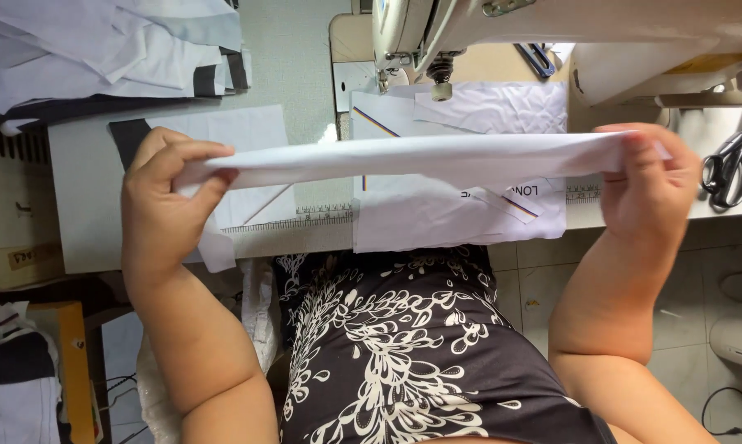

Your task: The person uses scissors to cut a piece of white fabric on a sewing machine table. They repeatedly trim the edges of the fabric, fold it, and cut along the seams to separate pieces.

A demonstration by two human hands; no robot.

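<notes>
White fabric, a long folded strip [420, 156], is stretched in the air between the two hands, just above the front edge of the bench [83, 222]. Its long axis runs from left to right, almost level, across the person's body. The left hand [169, 205] pinches one end: the thumb is under the cloth and the fingers [186, 152] are closed over it. The right hand [646, 185] holds the other end in the same way, with its fingers [634, 136] shut on the edge of the strip. Both hands are equally near to it, since each one grips its own end, and the strip looks tight between them.

Behind the strip, away from the person, stands the sewing machine [552, 25], with its presser foot [441, 82] a little beyond the middle of the strip. Under the strip, flat white fabric pieces [437, 218] with thin coloured stripes lie on the bench and hang a little over its edge. A printed ruler [305, 220] runs along the front edge of the bench. Black scissors [729, 168] lie just beside the right hand. A pile of white and dark cloth [108, 49] rests at the far left, well apart from the hands. Nothing stands between the strip and the presser foot.
</notes>
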